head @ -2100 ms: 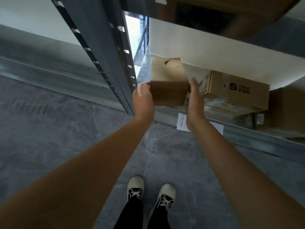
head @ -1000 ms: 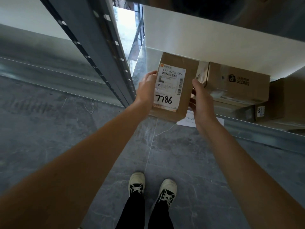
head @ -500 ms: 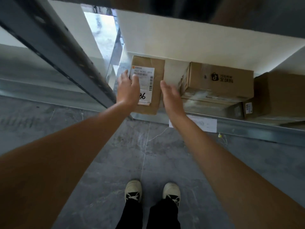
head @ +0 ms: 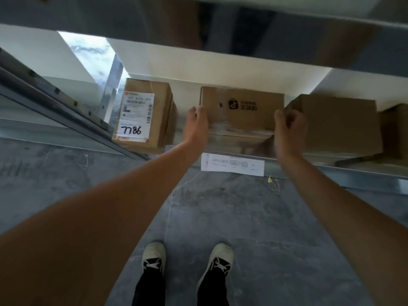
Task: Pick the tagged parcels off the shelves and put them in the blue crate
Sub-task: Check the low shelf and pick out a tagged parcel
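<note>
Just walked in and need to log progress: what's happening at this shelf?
A person stands at a low shelf, with the left hand and right hand on either end of the logo-printed box, apparently about to lift it. The parcel marked 7786 rests on the shelf beside it, untouched. No blue crate is in view.

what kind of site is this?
Likely a parcel warehouse or stockroom: metal shelving holding cardboard boxes, one box with a shipping label marked 7786, a paper slip on the shelf edge, bare concrete floor.
</note>
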Motion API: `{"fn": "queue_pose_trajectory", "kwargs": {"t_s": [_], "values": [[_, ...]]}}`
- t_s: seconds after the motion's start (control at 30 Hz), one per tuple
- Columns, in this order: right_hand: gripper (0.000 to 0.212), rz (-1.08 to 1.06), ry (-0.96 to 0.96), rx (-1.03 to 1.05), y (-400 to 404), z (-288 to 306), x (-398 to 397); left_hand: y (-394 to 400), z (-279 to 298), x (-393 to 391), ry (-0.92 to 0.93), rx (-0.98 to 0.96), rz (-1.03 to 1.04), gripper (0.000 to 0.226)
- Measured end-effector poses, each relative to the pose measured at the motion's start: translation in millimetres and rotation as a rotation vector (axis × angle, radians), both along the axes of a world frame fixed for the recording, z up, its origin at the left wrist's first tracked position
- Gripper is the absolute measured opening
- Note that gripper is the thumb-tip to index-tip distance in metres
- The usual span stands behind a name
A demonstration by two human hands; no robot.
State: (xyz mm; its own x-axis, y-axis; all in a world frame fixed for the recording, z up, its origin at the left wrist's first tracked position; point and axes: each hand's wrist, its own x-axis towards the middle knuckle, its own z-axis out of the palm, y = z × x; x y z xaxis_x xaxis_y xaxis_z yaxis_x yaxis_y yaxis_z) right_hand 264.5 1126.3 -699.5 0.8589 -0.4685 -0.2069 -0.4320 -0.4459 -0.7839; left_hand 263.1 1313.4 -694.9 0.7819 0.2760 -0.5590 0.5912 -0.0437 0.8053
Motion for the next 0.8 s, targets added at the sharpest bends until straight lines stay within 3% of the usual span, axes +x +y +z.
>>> {"fn": "queue_pose_trajectory", "kwargs": {"t_s": [0.07,0.13,0.37,0.47,0.57,0.8], "values": [[0.062,0.021,0.154,0.159,-1.3,0.8,-1.8,-4.6,2.4,-2.9,-0.01,-0.002,0.027,0.034],[0.072,0.02,0.252,0.254,-1.9,2.6,-6.0,-7.2,2.7,-10.1,-0.026,0.014,0.089,0.027],[0.063,0.036,0.161,0.455,-24.2,36.2,-21.2,-5.3,25.8,-20.2,-0.083,-0.041,0.348,0.037],[0.066,0.049,0.216,0.532,-28.6,44.4,-26.2,1.2,32.1,-25.4,-0.071,-0.007,0.372,0.037],[0.045,0.043,0.211,0.511,-33.8,41.3,-31.6,6.0,37.8,-27.3,-0.033,0.019,0.361,0.031],[0.042,-0.019,0.277,0.598,-29.9,44.4,-38.1,5.5,38.0,-32.9,-0.013,-0.102,0.366,0.031]]}}
